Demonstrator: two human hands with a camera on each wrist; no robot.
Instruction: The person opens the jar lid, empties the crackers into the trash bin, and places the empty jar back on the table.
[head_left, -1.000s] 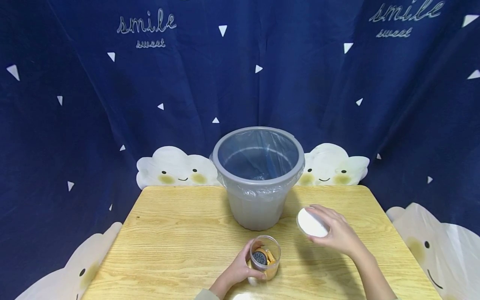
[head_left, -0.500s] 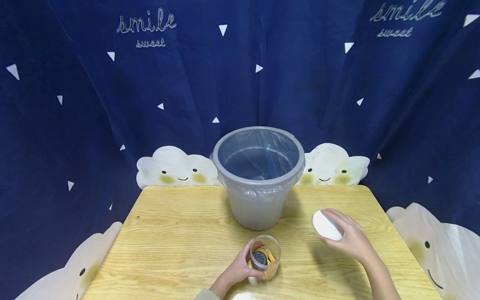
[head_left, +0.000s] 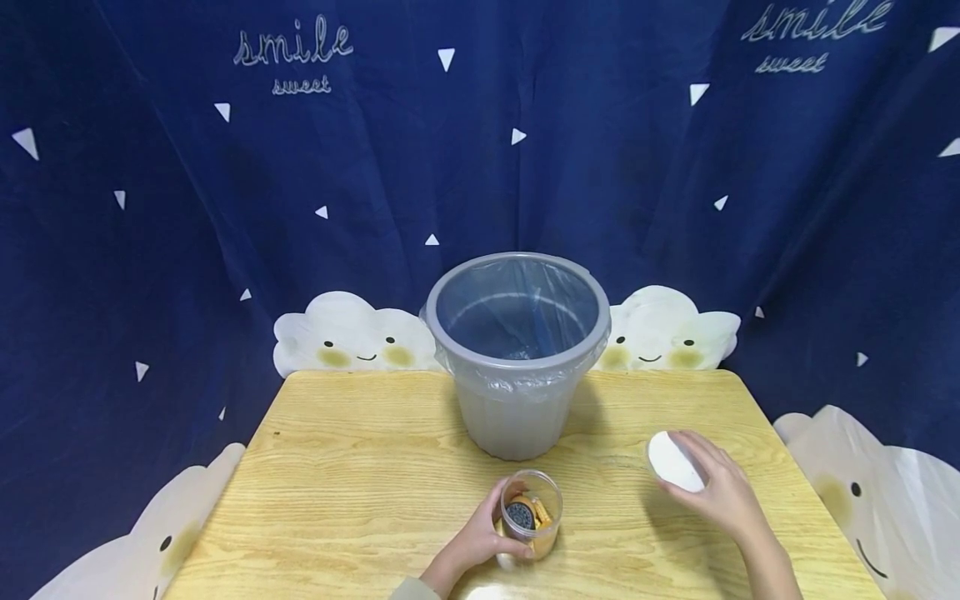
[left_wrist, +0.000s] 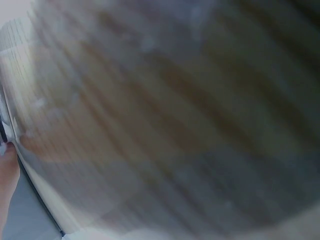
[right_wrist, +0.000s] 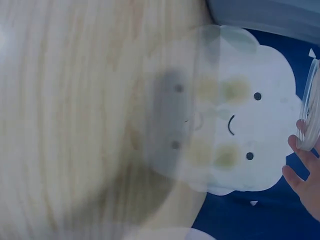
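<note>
My left hand (head_left: 480, 537) grips a clear round jar (head_left: 546, 546) standing on the wooden table, its thumb and fingers around the side. Inside the open-topped jar lie a dark round biscuit (head_left: 519, 515) and some orange-yellow pieces. To the right, raised over the table, my right hand (head_left: 718, 490) holds a round lid (head_left: 675, 462) by its edge. The lid has a white face and a clear rim. In the right wrist view, fingertips (right_wrist: 302, 150) touch the rim of the lid (right_wrist: 311, 107). The left wrist view is blurred, with only part of a finger (left_wrist: 7, 172) at its left edge.
A grey bin (head_left: 513, 417) lined with a clear plastic bag stands at the table's (head_left: 352, 467) back middle, behind the jar. A dark blue curtain (head_left: 390, 167) with white triangles and smiling clouds (head_left: 352, 329) surrounds the table.
My right hand has moved rightward and a little nearer to me, carrying the lid away from the jar. The left hand, jar and bin have stayed in place.
</note>
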